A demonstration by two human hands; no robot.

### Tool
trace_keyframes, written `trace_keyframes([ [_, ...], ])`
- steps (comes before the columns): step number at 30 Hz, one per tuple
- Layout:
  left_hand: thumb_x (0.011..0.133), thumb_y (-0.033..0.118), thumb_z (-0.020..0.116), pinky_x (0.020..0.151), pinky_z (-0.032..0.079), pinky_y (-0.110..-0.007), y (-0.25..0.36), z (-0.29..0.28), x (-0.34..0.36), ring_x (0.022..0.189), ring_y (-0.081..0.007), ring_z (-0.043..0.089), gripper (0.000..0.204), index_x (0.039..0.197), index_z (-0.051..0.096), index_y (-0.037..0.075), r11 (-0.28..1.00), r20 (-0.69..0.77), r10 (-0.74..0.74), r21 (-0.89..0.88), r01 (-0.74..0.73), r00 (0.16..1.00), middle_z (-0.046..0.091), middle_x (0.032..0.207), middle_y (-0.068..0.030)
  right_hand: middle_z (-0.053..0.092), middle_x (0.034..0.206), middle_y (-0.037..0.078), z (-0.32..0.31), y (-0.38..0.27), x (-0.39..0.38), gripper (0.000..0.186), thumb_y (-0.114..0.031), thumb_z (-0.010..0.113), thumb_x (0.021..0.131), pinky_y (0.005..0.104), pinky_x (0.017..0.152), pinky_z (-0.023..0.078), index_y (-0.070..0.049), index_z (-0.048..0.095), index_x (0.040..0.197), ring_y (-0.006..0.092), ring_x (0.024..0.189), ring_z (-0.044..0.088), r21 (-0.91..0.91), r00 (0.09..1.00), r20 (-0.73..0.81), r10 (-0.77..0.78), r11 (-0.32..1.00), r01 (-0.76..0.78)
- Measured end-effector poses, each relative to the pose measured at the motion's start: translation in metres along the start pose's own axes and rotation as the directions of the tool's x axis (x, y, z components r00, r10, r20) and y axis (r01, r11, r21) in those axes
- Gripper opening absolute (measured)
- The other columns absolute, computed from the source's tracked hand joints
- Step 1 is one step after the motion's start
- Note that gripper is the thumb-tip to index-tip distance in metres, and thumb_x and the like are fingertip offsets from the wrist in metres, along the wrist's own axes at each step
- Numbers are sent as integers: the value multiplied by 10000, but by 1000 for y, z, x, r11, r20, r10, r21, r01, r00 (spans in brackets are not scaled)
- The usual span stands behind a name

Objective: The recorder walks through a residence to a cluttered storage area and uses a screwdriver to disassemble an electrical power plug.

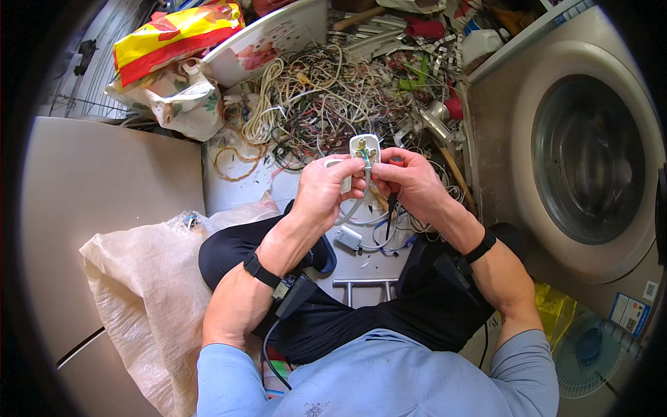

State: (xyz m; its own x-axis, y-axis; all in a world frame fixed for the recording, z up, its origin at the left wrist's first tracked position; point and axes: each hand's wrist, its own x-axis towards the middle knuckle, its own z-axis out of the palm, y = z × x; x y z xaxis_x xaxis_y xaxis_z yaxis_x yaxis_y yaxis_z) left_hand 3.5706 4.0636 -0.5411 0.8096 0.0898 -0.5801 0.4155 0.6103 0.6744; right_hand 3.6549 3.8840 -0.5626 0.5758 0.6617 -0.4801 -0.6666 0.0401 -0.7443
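Observation:
In front of me, an opened white power plug [363,144] shows brass terminals and thin coloured wires inside. A grey cable [356,208] runs down from its lower end. My left hand [323,187] is closed, its thumb and fingers pinching the plug's lower left side. Against that hand's fingers sits a white plug cover [344,182]. My right hand [413,182] is closed too, fingertips at the plug's lower right side. Tucked in its fingers is a screwdriver [392,203] with a red and black handle, shaft pointing down. Its tip is hard to make out.
A tangled heap of wires [326,90] spreads across the floor ahead. Below my hands lies a small pale box [348,239] near a metal stool frame [364,283]. A front-loading washing machine [524,139] stands right; a woven sack [149,278] lies left. A fan [589,354] is at lower right.

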Motion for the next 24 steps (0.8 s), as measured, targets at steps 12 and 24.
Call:
trace_keyframes([
  [12,937,140,701,588,587,-251,-3,-6,8,690,-122,685,174,1040,665,5,997,67,-34,-66,39,997,703,858,-55,636,805,-1,4,-1,-4,170,-98,743,913,217,624,453,-17,674,1046,78,675,578,-102,995,-53,-90,991,84],
  [24,929,116,704,631,599,-265,-8,-9,14,736,-137,688,211,1084,643,-13,994,113,-22,-104,34,993,691,887,-63,639,820,-33,13,-8,-13,175,-118,741,920,202,662,467,-9,684,1043,32,716,562,-370,960,-132,-248,911,184],
])
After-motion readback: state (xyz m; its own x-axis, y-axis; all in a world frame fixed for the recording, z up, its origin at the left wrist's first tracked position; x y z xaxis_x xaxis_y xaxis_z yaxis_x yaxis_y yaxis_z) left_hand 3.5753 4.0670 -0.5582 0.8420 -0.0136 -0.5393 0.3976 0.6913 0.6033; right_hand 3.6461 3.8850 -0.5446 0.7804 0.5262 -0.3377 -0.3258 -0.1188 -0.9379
